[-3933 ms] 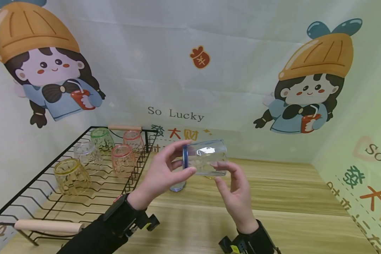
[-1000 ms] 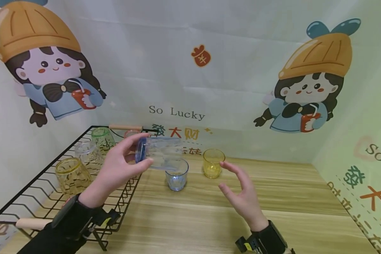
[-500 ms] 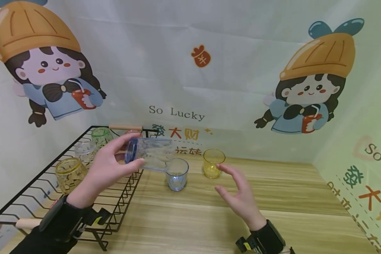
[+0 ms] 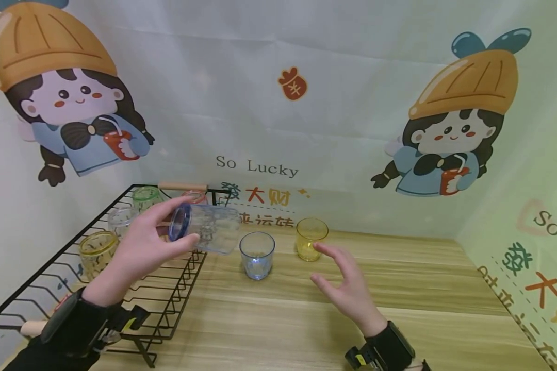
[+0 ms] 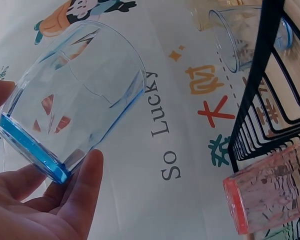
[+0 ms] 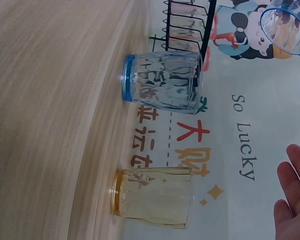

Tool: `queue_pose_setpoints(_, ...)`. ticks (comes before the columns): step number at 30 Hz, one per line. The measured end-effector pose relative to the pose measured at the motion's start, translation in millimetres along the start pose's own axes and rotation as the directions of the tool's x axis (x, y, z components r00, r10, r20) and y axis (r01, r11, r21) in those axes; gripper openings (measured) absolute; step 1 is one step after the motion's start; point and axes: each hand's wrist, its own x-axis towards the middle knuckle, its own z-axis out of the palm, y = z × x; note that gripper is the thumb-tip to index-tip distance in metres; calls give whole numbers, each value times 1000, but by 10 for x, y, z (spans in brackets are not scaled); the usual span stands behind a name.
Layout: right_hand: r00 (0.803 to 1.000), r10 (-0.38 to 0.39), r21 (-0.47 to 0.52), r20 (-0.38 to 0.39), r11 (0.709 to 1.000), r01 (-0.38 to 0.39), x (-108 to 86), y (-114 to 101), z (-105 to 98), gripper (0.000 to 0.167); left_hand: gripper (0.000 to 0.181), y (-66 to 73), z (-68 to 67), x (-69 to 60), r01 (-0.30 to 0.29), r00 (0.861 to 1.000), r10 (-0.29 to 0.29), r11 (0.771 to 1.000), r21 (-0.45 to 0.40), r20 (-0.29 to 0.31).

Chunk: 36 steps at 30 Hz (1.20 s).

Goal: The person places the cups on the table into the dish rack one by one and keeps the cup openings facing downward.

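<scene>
My left hand [image 4: 141, 239] grips a blue-tinted drinking glass [image 4: 211, 226] round its thick blue base. The glass lies nearly sideways in the air, mouth to the right, over the right edge of the drying rack [image 5: 263, 50]. In the left wrist view, fingertips and thumb sit on either side of that base. My right hand [image 4: 350, 288] holds nothing; its fingers are relaxed and parted from the thumb. Just beyond it a yellow glass [image 4: 312, 239] stands upright on the table. Another blue glass [image 4: 257, 257] stands upright to the left of the yellow one.
Upside down on the rack sit a green glass [image 4: 146, 198], a clear glass [image 4: 119, 220], a yellow glass [image 4: 97, 250] and red ones [image 5: 267, 190], partly hidden by my left hand. A printed cloth [image 4: 334, 129] hangs behind the wooden table [image 4: 269, 330].
Both hands held the glass earlier; the right hand has let go. My left hand has carried it leftward toward the rack, uncovering the two standing glasses. The right hand has shifted only slightly.
</scene>
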Motion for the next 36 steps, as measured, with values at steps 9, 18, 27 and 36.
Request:
queue_pose_setpoints(9, 999, 21, -35, 30, 999, -20, -7, 30, 20, 58, 71, -60, -79, 6, -16, 1000, 17, 997, 74, -8)
queue_pose_setpoints(18, 997, 42, -70, 61, 997, -38, -4, 43, 40, 60, 72, -136, -159, 12, -11, 1000, 10, 990, 138, 4)
queue_pose_setpoints(27, 996, 35, -107, 78, 994, -26, -4, 97, 76, 61, 74, -162, -230, 22, 8, 999, -16, 982, 187, 41)
queue_pose_setpoints(36, 994, 36, -115, 102, 993, -24, 18, 137, 107, 60, 75, -186, -292, 37, -2, 998, -13, 962, 273, 53)
